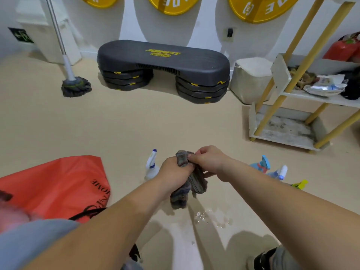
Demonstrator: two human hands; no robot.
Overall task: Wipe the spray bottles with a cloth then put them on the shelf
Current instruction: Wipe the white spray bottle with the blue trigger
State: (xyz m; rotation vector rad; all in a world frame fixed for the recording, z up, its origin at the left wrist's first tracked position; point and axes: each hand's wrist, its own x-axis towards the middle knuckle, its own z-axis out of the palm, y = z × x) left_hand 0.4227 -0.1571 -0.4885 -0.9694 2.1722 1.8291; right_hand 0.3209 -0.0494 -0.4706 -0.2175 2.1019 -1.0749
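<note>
Shelf [282, 131] holding packets [325, 87], hands [173, 170] [209, 162] gripping cloth [197, 183]

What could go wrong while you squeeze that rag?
1. A puddle lies on the floor under the cloth, so someone might slip.
2. The blue spray bottles stand close by the right forearm and could get knocked over.
3. The shelf has a grimy bottom board that may dirty wiped bottles.

The left arm [116, 217] and the right arm [288, 199] are bare along all that shows, from wrist to past the elbow. Under the left arm sits a plain, smooth, light blue-grey garment [33, 242]. Under the right arm a patch of grey fabric [285, 259] meets a black band [266, 259]; which garment these belong to cannot be told.
</note>
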